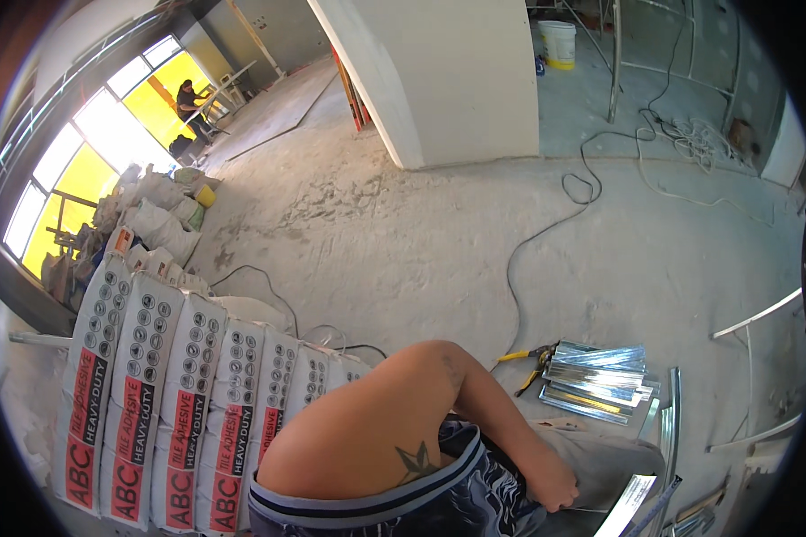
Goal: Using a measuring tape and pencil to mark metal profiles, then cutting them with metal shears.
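Bare and bent at the elbow, the person's left arm (pixel 367 421) is nearest the camera, angled from a dark patterned top (pixel 501 483) down to the left hand (pixel 555 488) beside the grey-clad knee (pixel 604 456). Its fingers look curled in; whether they pinch anything I cannot tell, since the palm side is turned away. The right hand lies outside the view.

Just right of the left hand, apart from it as far as can be seen, a pale metal strip (pixel 629 506) slants up and to the right, its upper end pointing away from the person; its near end is cut off by the view. A darker strip (pixel 658 506) runs alongside at much the same slant. Beyond them, longer metal channels (pixel 674 403) point away across the floor (pixel 358 242), their near ends hard to make out.

Past the knee, toward the floor's right edge, short shiny metal pieces (pixel 595 378) lie in an overlapping heap (glare makes a count hopeless), long axes running roughly left to right. Snips (pixel 541 354) sit at the heap's left end, yellow handles spread leftward and head toward the pieces; the blade tips are indistinct.

Along the floor's left edge, white-and-red bags (pixel 184 394) sit in a row, partly covered by the left arm. A dark cable (pixel 510 268) winds toward the floor's far right corner.
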Demonstrator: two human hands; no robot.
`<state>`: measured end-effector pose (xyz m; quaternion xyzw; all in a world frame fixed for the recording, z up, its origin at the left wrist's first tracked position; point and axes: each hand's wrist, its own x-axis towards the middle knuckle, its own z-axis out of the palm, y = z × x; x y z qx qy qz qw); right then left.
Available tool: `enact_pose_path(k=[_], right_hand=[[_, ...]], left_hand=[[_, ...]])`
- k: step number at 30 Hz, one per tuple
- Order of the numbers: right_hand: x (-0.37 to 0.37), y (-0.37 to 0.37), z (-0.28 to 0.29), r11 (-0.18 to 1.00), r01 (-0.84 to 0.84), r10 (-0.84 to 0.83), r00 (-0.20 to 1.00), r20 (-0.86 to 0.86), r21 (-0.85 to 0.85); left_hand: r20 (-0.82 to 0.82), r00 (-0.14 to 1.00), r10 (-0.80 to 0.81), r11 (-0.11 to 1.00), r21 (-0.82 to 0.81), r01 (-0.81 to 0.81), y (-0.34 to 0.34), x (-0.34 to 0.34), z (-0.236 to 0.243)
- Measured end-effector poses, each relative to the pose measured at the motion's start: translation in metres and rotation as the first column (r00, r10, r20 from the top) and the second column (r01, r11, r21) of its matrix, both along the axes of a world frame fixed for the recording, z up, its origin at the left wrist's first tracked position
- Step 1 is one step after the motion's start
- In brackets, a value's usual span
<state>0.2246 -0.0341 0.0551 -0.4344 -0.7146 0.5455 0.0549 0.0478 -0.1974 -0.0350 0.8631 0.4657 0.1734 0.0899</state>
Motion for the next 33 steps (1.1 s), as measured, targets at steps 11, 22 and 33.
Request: enact_pose_path(k=[11, 22, 33], right_hand=[[0.004, 0.004, 0.000, 0.996, 0.071, -0.077, 0.986, -0.150, -0.049], [0.036, 0.018, 0.005, 0.982, 0.162, -0.187, 0.924, -0.334, -0.101], [0.215, 0.046, 0.006, 0.973, 0.162, -0.229, 0.733, -0.640, -0.163]], left_hand=[[0.075, 0.954, 0.292, 0.795, 0.535, -0.285, 0.050, 0.009, 0.058], [-0.296, 0.894, 0.337, 0.911, 0.342, -0.230, 0.162, 0.001, 0.047], [0.534, 0.471, 0.702, 0.595, -0.077, -0.800, 0.054, -0.273, -0.070]])
